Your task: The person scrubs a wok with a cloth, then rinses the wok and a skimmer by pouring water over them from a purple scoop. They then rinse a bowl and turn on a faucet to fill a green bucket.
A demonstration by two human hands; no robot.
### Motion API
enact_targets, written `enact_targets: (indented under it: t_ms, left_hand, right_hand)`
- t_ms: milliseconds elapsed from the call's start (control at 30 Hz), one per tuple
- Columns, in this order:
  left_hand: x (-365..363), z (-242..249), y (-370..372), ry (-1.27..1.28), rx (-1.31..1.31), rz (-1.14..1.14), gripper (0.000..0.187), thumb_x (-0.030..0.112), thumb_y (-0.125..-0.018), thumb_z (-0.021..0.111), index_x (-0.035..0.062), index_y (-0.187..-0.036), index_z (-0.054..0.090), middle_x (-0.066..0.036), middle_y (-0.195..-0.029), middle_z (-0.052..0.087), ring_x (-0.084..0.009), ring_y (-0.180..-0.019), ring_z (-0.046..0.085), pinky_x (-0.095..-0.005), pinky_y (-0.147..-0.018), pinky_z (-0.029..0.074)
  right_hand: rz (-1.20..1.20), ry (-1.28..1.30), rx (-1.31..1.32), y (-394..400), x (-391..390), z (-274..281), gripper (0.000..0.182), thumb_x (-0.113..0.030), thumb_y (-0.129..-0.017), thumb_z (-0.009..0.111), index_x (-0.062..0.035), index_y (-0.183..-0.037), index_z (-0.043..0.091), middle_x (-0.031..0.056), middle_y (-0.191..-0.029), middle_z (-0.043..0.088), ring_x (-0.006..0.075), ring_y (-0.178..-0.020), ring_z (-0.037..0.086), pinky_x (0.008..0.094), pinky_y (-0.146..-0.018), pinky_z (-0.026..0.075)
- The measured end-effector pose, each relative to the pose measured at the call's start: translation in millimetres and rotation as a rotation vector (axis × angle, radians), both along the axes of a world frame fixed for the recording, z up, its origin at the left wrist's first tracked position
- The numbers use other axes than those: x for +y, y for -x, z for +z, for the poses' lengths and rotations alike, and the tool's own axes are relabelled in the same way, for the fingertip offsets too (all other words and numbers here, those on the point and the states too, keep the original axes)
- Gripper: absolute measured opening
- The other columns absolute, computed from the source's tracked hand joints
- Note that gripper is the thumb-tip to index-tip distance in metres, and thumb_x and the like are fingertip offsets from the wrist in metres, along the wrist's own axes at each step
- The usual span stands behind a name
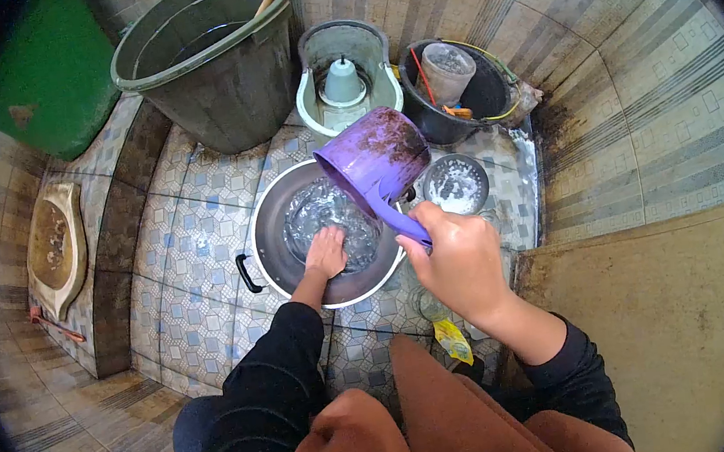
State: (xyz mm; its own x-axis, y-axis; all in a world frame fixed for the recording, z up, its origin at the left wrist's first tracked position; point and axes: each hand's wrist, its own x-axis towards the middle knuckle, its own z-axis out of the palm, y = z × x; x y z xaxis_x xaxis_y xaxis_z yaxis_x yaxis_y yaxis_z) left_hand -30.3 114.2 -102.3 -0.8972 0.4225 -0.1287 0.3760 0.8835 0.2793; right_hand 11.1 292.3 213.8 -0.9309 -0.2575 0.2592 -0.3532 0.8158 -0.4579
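Patterned tiles cover the floor (196, 243) and the curved-looking walls (626, 48) of a wet room, seen from the head view. At the centre of the frame, a pot (271, 235) is set on the floor, partly filled with rippled water (303, 206); its black handle (249, 275) is seen at the left. Into this water the left hand (327, 252) is lowered, its back turned up; whether anything is gripped by its fingers cannot be told. By the right hand (462, 255), the handle of a purple dipper (376, 149) is gripped, with the fingers closed round it. The dipper is held tilted above the pot's upper right edge, and its side is stained brown.

Along the top are placed a dark green barrel (226, 108), a pale green tub (310, 108) and a black bucket (449, 130), in which a whitish cup (449, 74) is held. Right of the pot, a bowl (455, 183) is spotted with white. Below it, a yellow packet (453, 342) is seen. At the left, a squat toilet (55, 245) is set into a raised step.
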Motion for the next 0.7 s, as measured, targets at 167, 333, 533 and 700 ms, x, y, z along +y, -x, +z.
enact_targets:
  t_ms: [167,333,533,700]
  left_hand:
    - [-2.1,-2.4,-2.2,0.036,0.077,0.118,0.061,0.024,-0.066,0.051,0.0031,-0.120,0.030,-0.012,-0.128,0.025,-0.0297,-0.122,0.017,-0.0416,-0.096,0.021]
    - [-34.6,17.0,-15.4,0.341,-0.196,-0.203,0.055,0.032,-0.069,0.051,0.0042,-0.115,0.037,-0.011,-0.120,0.033,-0.0267,-0.111,0.032,-0.0423,-0.093,0.026]
    - [-119.0,111.2,-18.4,0.593,-0.120,-0.316,0.041,0.027,-0.066,0.056,0.0079,-0.101,0.050,-0.011,-0.114,0.038,-0.0268,-0.107,0.037,-0.0467,-0.088,0.029]
    - [-164.3,129.5,-0.2,0.349,0.121,0.108,0.048,0.030,-0.064,0.059,0.0072,-0.104,0.048,-0.010,-0.116,0.038,-0.0273,-0.105,0.039,-0.0412,-0.088,0.032]
  right_hand:
    - [-0.015,0.002,-0.038,-4.8,0.4,2.7,0.018,-0.010,-0.063,0.064,-0.0043,-0.074,0.052,0.0130,-0.056,0.055,0.0297,-0.051,0.054,0.0360,-0.046,0.041]
    - [-0.008,0.031,0.019,-1.9,7.1,18.7,0.018,-0.011,-0.064,0.061,-0.0029,-0.071,0.046,0.0134,-0.056,0.054,0.0309,-0.052,0.055,0.0381,-0.046,0.043]
    - [-0.068,0.082,0.048,5.2,16.0,39.1,0.019,-0.013,-0.064,0.064,-0.0049,-0.076,0.052,0.0142,-0.058,0.054,0.0317,-0.054,0.055,0.0388,-0.048,0.042]
    - [-0.095,0.102,0.084,10.4,23.9,45.7,0.019,-0.015,-0.064,0.064,-0.0044,-0.076,0.053,0.0148,-0.059,0.055,0.0323,-0.056,0.055,0.0395,-0.051,0.042]
